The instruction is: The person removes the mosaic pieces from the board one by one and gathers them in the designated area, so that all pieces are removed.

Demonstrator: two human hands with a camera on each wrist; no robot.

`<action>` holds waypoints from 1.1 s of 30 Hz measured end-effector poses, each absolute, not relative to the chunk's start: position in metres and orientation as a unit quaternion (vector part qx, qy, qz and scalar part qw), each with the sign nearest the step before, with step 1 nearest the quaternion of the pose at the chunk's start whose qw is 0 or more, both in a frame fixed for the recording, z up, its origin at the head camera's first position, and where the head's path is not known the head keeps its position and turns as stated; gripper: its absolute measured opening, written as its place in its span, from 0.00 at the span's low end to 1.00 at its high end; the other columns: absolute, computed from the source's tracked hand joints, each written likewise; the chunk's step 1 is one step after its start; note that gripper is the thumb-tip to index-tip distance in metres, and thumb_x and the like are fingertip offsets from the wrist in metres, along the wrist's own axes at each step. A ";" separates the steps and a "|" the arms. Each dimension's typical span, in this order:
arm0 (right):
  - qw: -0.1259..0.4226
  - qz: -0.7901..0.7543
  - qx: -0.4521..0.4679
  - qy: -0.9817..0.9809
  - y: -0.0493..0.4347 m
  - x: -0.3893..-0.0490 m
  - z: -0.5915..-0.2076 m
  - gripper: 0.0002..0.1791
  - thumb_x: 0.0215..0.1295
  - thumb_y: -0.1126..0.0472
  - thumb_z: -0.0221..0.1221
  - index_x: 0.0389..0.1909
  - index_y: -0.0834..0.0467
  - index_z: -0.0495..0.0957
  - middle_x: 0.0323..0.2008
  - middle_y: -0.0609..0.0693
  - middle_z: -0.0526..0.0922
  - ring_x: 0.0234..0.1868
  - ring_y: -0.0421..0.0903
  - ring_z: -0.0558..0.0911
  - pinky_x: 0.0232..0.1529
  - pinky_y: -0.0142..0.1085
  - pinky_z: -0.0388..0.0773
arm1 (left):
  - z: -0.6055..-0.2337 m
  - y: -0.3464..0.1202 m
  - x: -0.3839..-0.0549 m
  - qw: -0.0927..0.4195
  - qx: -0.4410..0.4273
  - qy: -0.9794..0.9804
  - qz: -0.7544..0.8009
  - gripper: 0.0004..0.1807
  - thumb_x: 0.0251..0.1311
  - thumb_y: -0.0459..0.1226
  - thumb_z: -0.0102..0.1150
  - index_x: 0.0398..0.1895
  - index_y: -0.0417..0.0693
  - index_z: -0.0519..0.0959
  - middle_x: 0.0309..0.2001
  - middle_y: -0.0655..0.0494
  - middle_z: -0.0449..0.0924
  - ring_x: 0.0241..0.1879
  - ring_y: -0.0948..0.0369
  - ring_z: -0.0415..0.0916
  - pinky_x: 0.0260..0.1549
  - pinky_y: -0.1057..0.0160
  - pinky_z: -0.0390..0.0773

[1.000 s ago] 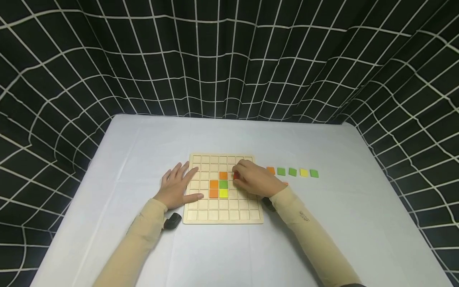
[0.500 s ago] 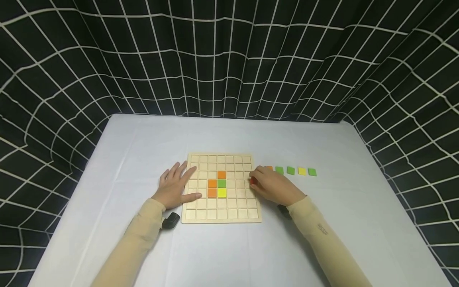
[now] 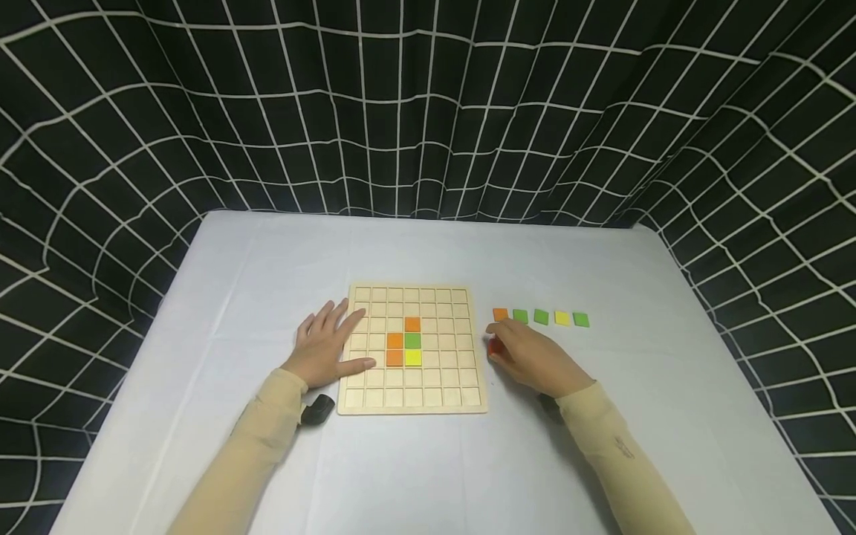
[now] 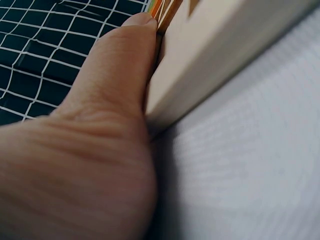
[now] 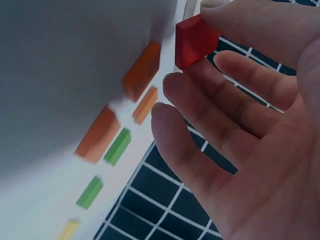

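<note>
My right hand [image 3: 538,360] is just off the right edge of the wooden grid board [image 3: 431,401]. Its thumb and index finger pinch a red square tile [image 5: 195,42]; the other fingers are loosely bent. Spread fingers of my left hand [image 3: 321,349] rest on the board's left edge, the thumb [image 4: 117,65] lying along its rim. In the board's middle sit orange tiles [image 3: 395,340], a green tile [image 3: 412,340] and a yellow tile [image 3: 413,357]. Two orange tiles [image 5: 142,72] lie on the cloth by my right hand, hidden beneath it in the head view.
Beyond my right hand runs a row of loose tiles: an orange one [image 3: 500,314], green ones [image 3: 541,317] and a yellow one [image 3: 562,318]. White cloth [image 3: 401,475] covers the table. A black curtain with white grid lines [image 3: 401,111] hangs around its back and sides.
My right hand has moved right, from over the board to the cloth beside it, carrying the red tile. My left hand has stayed on the board's left edge.
</note>
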State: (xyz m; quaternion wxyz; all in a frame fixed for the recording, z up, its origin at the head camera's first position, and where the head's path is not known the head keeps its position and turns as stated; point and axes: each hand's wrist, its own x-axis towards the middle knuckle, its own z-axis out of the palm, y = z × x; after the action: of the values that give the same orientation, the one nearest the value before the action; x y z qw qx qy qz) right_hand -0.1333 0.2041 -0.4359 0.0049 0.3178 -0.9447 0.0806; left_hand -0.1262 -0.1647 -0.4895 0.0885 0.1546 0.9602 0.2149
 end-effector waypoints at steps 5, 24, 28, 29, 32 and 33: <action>-0.011 0.089 0.289 -0.953 0.211 -0.129 -0.436 0.17 0.58 0.61 0.67 0.46 0.59 0.74 0.36 0.48 0.77 0.38 0.42 0.75 0.42 0.38 0.77 | -0.491 -0.166 -0.126 0.088 0.156 0.960 0.215 0.52 0.53 0.68 0.54 0.76 0.57 0.47 0.77 0.47 0.36 0.75 0.44 0.31 0.68 0.38 0.35; 0.022 0.084 0.327 -0.941 0.227 -0.115 -0.441 0.14 0.54 0.62 0.70 0.41 0.57 0.80 0.36 0.45 0.79 0.40 0.42 0.77 0.43 0.37 0.78 | -0.493 -0.166 -0.128 0.097 0.155 0.959 0.216 0.53 0.53 0.71 0.50 0.76 0.59 0.46 0.77 0.48 0.35 0.75 0.45 0.29 0.68 0.39 0.34; 0.011 0.079 0.324 -0.943 0.226 -0.114 -0.443 0.15 0.53 0.61 0.70 0.41 0.57 0.80 0.37 0.45 0.80 0.40 0.42 0.78 0.44 0.36 0.79 | -0.494 -0.166 -0.129 0.098 0.153 0.960 0.215 0.53 0.52 0.71 0.50 0.76 0.59 0.46 0.77 0.49 0.34 0.75 0.46 0.29 0.68 0.39 0.34; 0.011 0.079 0.326 -0.942 0.226 -0.114 -0.443 0.15 0.53 0.61 0.70 0.41 0.57 0.80 0.37 0.45 0.80 0.40 0.42 0.78 0.44 0.36 0.79 | -0.493 -0.166 -0.129 0.099 0.152 0.960 0.214 0.53 0.53 0.71 0.50 0.76 0.59 0.46 0.77 0.49 0.34 0.75 0.46 0.29 0.68 0.39 0.34; 0.016 0.082 0.334 -0.939 0.227 -0.114 -0.444 0.14 0.53 0.62 0.70 0.41 0.57 0.80 0.37 0.45 0.80 0.40 0.41 0.79 0.43 0.35 0.79 | -0.492 -0.166 -0.129 0.099 0.152 0.960 0.214 0.52 0.53 0.69 0.51 0.76 0.59 0.46 0.77 0.49 0.34 0.75 0.46 0.29 0.68 0.39 0.34; 0.018 0.083 0.337 -0.938 0.227 -0.114 -0.444 0.14 0.52 0.62 0.70 0.40 0.57 0.80 0.37 0.45 0.80 0.39 0.41 0.79 0.43 0.35 0.79 | -0.491 -0.166 -0.128 0.100 0.151 0.960 0.212 0.52 0.53 0.69 0.52 0.76 0.59 0.46 0.77 0.49 0.34 0.75 0.46 0.29 0.68 0.39 0.34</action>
State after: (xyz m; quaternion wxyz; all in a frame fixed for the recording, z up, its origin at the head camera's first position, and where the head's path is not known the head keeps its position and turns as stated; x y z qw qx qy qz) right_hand -0.1145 0.2268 -0.4436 0.0177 0.3367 -0.9378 0.0834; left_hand -0.1285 -0.1656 -0.4915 0.0998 0.1514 0.9602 0.2124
